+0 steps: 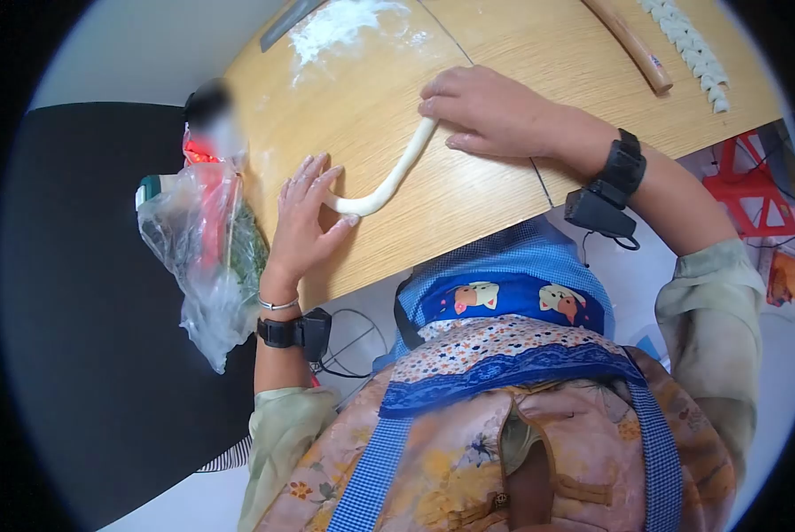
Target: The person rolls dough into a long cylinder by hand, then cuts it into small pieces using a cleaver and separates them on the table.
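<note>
Floral clothing [450, 470] is closest; beyond, a curved dough rope [387, 188] lies on the wooden table [353, 106]. Left hand [304, 217] spreads flat, fingers splayed, at one end; right hand [490, 111] arches over the other, its grip hidden from me.

The left hand [302, 213] is splayed palm-down — the right hand [488, 111] arches, also palm-down.

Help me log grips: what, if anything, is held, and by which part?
The dough rope: left hand and right hand on opposite ends; gripped or merely pressed, I can't tell.
</note>
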Demonstrator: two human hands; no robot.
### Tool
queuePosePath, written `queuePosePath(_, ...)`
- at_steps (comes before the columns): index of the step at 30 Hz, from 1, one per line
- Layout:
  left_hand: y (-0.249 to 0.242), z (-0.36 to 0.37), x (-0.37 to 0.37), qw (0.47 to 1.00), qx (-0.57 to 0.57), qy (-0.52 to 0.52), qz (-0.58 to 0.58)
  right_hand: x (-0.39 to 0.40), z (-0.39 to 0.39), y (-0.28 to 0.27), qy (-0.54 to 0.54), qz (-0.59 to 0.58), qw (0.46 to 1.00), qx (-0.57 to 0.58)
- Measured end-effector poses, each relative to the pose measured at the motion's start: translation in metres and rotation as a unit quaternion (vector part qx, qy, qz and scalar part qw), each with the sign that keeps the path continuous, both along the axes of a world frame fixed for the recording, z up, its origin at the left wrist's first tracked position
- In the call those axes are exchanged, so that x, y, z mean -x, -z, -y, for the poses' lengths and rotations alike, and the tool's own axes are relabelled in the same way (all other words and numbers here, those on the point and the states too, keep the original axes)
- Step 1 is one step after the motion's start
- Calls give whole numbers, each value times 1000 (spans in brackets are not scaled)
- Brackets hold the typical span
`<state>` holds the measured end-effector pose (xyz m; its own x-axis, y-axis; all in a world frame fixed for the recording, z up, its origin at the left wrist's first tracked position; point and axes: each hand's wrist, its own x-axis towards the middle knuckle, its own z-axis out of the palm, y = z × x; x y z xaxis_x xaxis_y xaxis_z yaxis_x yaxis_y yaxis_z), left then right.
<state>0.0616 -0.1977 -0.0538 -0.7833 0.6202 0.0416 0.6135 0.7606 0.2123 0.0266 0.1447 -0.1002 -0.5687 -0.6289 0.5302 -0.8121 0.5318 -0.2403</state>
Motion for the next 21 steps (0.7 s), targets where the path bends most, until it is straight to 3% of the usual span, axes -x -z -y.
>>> queuePosePath(4,7,21,-5,998,-45,-34,-9,-1,8,-6,-5,19,1000,-2)
queuePosePath(6,11,29,-11,996,-60,-70,-6,-5,-2,-16,14,175,984,24)
queuePosePath(8,13,38,-11,976,-157,-147,28,-1,-5,-33,29,186,982,23)
queuePosePath(10,5,36,0,987,-110,-113,-28,4,-10,-46,102,211,972,-31)
queuePosePath(11,0,32,8,991,-56,-80,-88,10,-6,-46,107,210,971,-36)
queuePosePath(13,1,27,28,991,-52,-68,-99,25,2,-36,174,40,974,-142)
queuePosePath(15,6,19,54,982,-153,-49,-103,35,18,-36,185,60,970,-143)
queuePosePath(19,33,-24,100,971,-192,-58,-134,50,87,-24,185,64,975,-103)
queuePosePath(21,36,-56,98,980,-16,-169,-104,42,102,-4,202,58,971,-109)
